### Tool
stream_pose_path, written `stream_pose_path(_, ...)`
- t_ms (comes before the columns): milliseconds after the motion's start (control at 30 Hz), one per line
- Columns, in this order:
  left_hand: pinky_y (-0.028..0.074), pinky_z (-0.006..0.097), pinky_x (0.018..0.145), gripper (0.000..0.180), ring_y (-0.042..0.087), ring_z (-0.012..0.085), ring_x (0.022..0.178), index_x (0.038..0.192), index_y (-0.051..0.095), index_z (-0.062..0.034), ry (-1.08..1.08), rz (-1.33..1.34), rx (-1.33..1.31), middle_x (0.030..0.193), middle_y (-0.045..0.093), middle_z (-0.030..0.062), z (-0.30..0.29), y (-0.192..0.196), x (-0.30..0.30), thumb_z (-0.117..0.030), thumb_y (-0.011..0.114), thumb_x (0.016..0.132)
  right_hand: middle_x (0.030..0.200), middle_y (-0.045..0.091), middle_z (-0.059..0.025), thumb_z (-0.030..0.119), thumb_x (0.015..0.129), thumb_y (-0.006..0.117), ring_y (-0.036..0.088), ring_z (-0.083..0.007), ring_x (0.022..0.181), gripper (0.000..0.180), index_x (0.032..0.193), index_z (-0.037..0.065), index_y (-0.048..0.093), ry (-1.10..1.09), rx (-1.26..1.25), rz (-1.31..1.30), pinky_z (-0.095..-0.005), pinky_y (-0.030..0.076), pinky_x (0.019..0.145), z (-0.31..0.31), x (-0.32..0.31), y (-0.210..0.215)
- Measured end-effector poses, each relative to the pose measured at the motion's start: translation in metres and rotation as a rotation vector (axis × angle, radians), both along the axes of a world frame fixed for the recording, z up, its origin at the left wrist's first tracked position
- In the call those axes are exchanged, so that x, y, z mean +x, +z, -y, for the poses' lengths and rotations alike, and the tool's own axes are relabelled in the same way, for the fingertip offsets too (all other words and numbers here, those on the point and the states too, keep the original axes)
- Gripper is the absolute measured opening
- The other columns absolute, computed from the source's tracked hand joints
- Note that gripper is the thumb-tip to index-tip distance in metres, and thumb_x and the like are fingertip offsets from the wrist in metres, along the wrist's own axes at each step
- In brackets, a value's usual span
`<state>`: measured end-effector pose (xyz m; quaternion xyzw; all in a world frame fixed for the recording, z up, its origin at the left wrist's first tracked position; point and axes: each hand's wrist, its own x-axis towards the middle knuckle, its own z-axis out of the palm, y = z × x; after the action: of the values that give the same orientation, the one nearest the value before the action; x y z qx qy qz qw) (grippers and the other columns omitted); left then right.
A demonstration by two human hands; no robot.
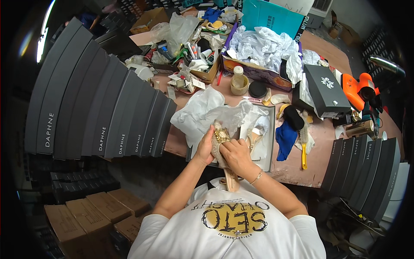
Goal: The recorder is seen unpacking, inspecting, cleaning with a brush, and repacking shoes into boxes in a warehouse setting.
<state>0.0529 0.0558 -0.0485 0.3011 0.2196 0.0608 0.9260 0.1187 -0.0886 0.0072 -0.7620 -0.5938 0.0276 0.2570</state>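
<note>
Right over the near edge of the worktable (319, 166), both hands are closed around a beige high-heeled shoe (223, 151) with a glittering ornament at its front; the left hand (205, 146) grips the shoe from the left side, fingers curled round its upper, while the right hand (235, 154) wraps the body of it from the right, a thin bracelet (257, 177) showing at that wrist; the shoe stands roughly upright between the palms, ornament uppermost, its lower end pointing down toward the person's chest; just behind the hands lies an open shoe box (271, 142) with pale lining, and inside it rests a second beige shoe (254, 136), partly covered by crumpled white tissue paper (202, 112) that spills out over the box's left edge; to the right of the box sit a blue cloth (285, 138), a dark rolled cloth (294, 117) and a brush with a yellow handle (303, 149), all near one another; farther right a closed black box (325, 93) rests on the table, with an orange tool (358, 88) beyond it; behind the open box stand a small tan jar (238, 82) and a round black lid (258, 89); a long curved row of dark grey shoe boxes (99, 108) stands on end along the left, and a shorter row of dark boxes (366, 172) stands at the right; brown cartons (86, 211) are stacked on the floor at lower left.
</note>
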Motion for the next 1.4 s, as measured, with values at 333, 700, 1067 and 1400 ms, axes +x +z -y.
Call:
stream_pose_path(333,0.056,0.036,0.08,0.047,0.066,0.0248,0.096,0.122,0.049,0.0009,-0.563,-0.002,-0.061,0.108,0.063,0.0155,-0.044,0.03,0.015,-0.039,0.04,0.1,0.099,0.062,-0.0104,0.018,0.079,0.068,0.058,-0.0294,0.097,0.044,0.119,0.007,0.056,-0.167,0.197,0.141,-0.0503,0.034,0.097,-0.007,0.051,0.075)
stream_pose_path(700,0.052,0.03,0.08,0.04,0.065,0.0171,0.088,0.109,0.061,0.0061,-0.107,-0.445,-0.061,0.101,0.066,0.013,0.013,0.001,-0.056,-0.029,0.043,0.098,0.11,0.062,-0.0178,0.019,0.081,0.07,0.06,-0.0294,0.099,0.041,0.115,-0.002,0.06,-0.102,-0.089,-0.774,-0.0364,0.046,0.086,0.058,0.028,-0.014)
stream_pose_path(1067,0.047,0.029,0.089,0.041,0.059,0.0179,0.104,0.132,0.044,0.0025,-0.005,-0.399,0.357,0.117,0.059,0.014,0.021,0.006,-0.095,-0.013,0.044,0.094,0.102,0.057,-0.0074,0.004,0.09,0.061,0.056,-0.0108,0.091,0.055,0.139,0.0,0.036,-0.097,0.083,-1.657,-0.0235,0.048,0.081,0.029,0.007,-0.045)
stream_pose_path(1400,0.04,0.036,0.103,0.066,0.049,0.0238,0.122,0.141,0.028,-0.0008,-0.147,-0.181,0.058,0.133,0.045,0.0146,0.012,0.03,-0.1,-0.015,0.056,0.083,0.122,0.055,-0.0114,0.015,0.084,0.069,0.056,-0.0176,0.102,0.062,0.137,0.0,0.039,-0.097,0.076,-0.832,-0.0349,0.045,0.09,0.026,0.045,-0.041)
